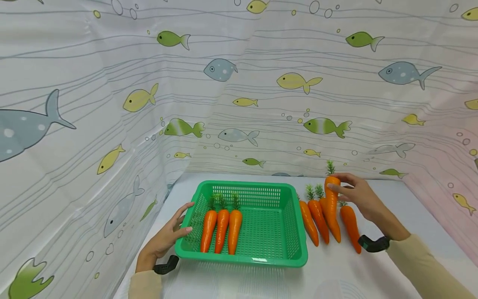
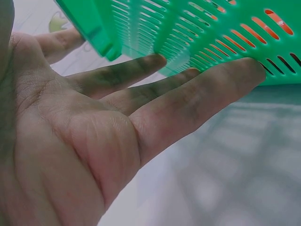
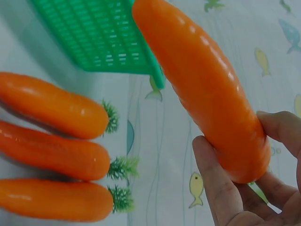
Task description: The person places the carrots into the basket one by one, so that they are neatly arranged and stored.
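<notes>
My right hand (image 1: 354, 195) grips an orange carrot (image 3: 202, 89) near its thick, leafy end, fingers and thumb around it. In the head view the carrot is held over the others, green top up and narrow tip toward me. My left hand (image 1: 168, 234) is at the left side of a green plastic basket (image 1: 257, 261). In the left wrist view its fingers (image 2: 202, 101) extend fairly straight and touch the slotted outer wall. Three carrots (image 1: 222, 230) lie side by side inside the basket, at its left, leafy ends away from me.
Right of the basket, several loose carrots (image 1: 309, 222) lie on the white table (image 1: 336, 274); one carrot (image 1: 351, 226) lies below my right wrist. A fish-patterned sheet (image 1: 261, 116) hangs behind the table and along both sides.
</notes>
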Demonstrator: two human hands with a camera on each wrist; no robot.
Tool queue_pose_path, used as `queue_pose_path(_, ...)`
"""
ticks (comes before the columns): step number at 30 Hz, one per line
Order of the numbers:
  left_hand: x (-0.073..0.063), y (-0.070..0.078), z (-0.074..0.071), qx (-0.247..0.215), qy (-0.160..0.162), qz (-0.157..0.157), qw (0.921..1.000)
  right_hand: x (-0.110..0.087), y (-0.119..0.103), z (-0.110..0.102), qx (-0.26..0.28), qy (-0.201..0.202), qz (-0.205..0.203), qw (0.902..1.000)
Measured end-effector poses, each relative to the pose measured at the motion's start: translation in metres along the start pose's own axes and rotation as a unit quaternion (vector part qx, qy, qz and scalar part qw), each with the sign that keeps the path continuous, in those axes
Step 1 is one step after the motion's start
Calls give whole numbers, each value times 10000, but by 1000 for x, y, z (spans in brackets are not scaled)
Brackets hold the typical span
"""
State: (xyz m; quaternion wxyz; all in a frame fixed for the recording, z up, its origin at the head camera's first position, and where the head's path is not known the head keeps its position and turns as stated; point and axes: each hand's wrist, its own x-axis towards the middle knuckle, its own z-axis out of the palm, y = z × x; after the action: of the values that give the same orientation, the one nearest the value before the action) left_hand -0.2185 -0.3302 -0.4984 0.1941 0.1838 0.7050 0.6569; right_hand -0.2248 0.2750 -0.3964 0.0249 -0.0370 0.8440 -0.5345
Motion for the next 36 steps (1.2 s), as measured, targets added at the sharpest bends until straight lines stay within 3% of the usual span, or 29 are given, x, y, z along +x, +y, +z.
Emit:
queue_pose_path(6,1,-1,-2,-150,-123,-7,9998,5,-9,13,193,-171,-43,9997)
queue_pose_path(21,0,2,1,92,66,44,9999,17,-28,50,454,-462,-58,9979)
queue_pose_path(31,1,2,0,-60,-64,42,10000,25,-36,75,747,-739,-205,9942)
queue_pose_path(36,1,3,1,120,76,36,9999,26,-41,89,774,-855,-255,9930)
